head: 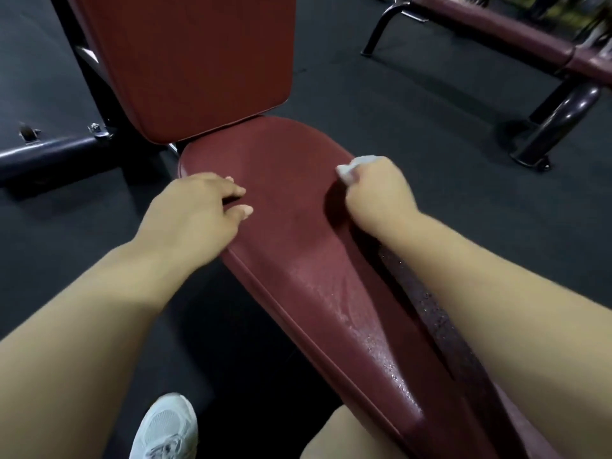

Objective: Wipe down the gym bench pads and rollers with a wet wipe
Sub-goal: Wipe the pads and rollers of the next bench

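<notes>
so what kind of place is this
Most likely a gym: a red padded bench seat with an upright back pad, a second padded bench on a dark tubular frame, and dark rubbery flooring.

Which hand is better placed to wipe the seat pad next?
Right. The right hand grips the wet wipe against the seat pad; the left hand rests on it, holding nothing.

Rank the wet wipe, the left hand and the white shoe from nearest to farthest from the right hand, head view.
1. Wet wipe: bunched in the right hand's grip, at the seat pad's right edge.
2. Left hand: across the pad, resting on its left edge.
3. White shoe: down on the floor, lower left.
</notes>
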The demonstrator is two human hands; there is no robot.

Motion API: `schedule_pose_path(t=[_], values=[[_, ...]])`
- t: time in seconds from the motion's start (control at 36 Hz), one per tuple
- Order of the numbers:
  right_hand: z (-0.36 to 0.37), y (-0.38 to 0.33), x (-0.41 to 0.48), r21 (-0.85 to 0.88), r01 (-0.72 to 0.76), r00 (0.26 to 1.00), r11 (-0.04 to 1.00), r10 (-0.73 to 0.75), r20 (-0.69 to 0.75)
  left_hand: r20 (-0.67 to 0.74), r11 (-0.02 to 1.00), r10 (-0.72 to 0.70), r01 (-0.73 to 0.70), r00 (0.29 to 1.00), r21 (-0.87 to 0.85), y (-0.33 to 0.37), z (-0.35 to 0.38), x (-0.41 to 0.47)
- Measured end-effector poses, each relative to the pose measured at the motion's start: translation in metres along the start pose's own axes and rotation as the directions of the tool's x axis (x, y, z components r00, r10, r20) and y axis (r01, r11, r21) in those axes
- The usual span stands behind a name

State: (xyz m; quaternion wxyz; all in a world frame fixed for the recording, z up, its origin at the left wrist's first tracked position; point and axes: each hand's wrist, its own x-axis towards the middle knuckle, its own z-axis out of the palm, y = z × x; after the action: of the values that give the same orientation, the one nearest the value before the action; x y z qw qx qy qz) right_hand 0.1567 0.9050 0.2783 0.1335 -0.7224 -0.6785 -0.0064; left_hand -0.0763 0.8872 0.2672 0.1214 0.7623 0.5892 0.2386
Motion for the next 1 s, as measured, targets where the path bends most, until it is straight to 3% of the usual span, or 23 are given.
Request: schedule_pose_path(t=[0.08,0.19,0.25,0.31,0.39,0.44,0.5,0.53,0.58,0.67,0.72,0.81,0.86,0.89,0.94,1.0], values=[[0.009,-0.041,-0.019,0.122,0.358,0.928,0.926,-0.368,0.062,-0.026,1.0,0.007,-0.008,1.0,-0.027,-0.005,0.0,0.002],[-0.014,-0.045,-0.045,0.33,0.545,0.764,0.77,-0.619,0.181,-0.003,0.996,0.042,-0.042,0.999,-0.081,-0.016,-0.006,0.003],[-0.019,-0.032,-0.037,0.248,0.54,0.784,0.805,-0.588,0.2,0.015,0.994,0.071,-0.069,0.997,-0.082,-0.021,-0.01,0.002],[-0.017,-0.012,-0.012,0.127,0.446,0.882,0.886,-0.459,0.105,0.037,0.995,0.07,-0.067,0.997,-0.069,-0.026,-0.011,0.0],[-0.012,0.007,0.026,-0.047,0.14,0.989,0.989,-0.138,0.045,0.042,0.998,0.02,-0.018,0.999,-0.061,-0.032,-0.012,0.002],[-0.001,0.001,0.041,-0.078,-0.02,0.999,0.997,0.023,0.042,0.029,0.998,-0.017,0.018,0.999,-0.058,-0.035,-0.011,0.007],[0.012,-0.022,0.04,-0.084,0.044,0.997,0.995,-0.039,0.06,0.015,0.997,-0.049,0.05,0.999,-0.059,-0.037,-0.01,0.012],[0.018,-0.037,0.033,-0.047,0.163,0.985,0.985,-0.16,0.069,0.011,0.996,-0.063,0.064,0.998,-0.064,-0.038,-0.009,0.014],[0.019,-0.06,0.014,0.094,0.449,0.881,0.888,-0.458,0.116,-0.002,0.994,-0.079,0.079,0.997,-0.07,-0.041,-0.008,0.019],[0.007,-0.059,0.0,0.268,0.607,0.751,0.748,-0.65,0.117,-0.028,0.994,-0.072,0.069,0.997,-0.083,-0.047,-0.008,0.023],[0.002,-0.044,0.018,0.146,0.588,0.798,0.796,-0.6,0.057,-0.036,0.994,-0.058,0.055,0.998,-0.098,-0.05,-0.011,0.026],[-0.001,-0.019,0.057,-0.088,0.271,0.962,0.958,-0.266,0.069,-0.047,0.994,-0.033,0.028,0.998,-0.11,-0.053,-0.013,0.028],[0.001,-0.016,0.076,-0.127,0.045,0.998,0.991,-0.038,0.051,-0.049,0.991,-0.035,0.029,0.998,-0.13,-0.054,-0.014,0.029],[0.003,-0.02,0.081,-0.166,0.008,0.999,0.986,0.0,0.047,-0.047,0.99,-0.041,0.034,0.998,-0.136,-0.054,-0.014,0.029],[0.012,-0.04,0.083,-0.182,0.141,0.99,0.973,-0.133,0.054,-0.036,0.989,-0.059,0.053,0.998,-0.139,-0.054,-0.014,0.03],[0.022,-0.066,0.072,-0.123,0.415,0.906,0.901,-0.398,0.144,-0.019,0.983,-0.101,0.097,0.995,-0.153,-0.053,-0.014,0.03]])
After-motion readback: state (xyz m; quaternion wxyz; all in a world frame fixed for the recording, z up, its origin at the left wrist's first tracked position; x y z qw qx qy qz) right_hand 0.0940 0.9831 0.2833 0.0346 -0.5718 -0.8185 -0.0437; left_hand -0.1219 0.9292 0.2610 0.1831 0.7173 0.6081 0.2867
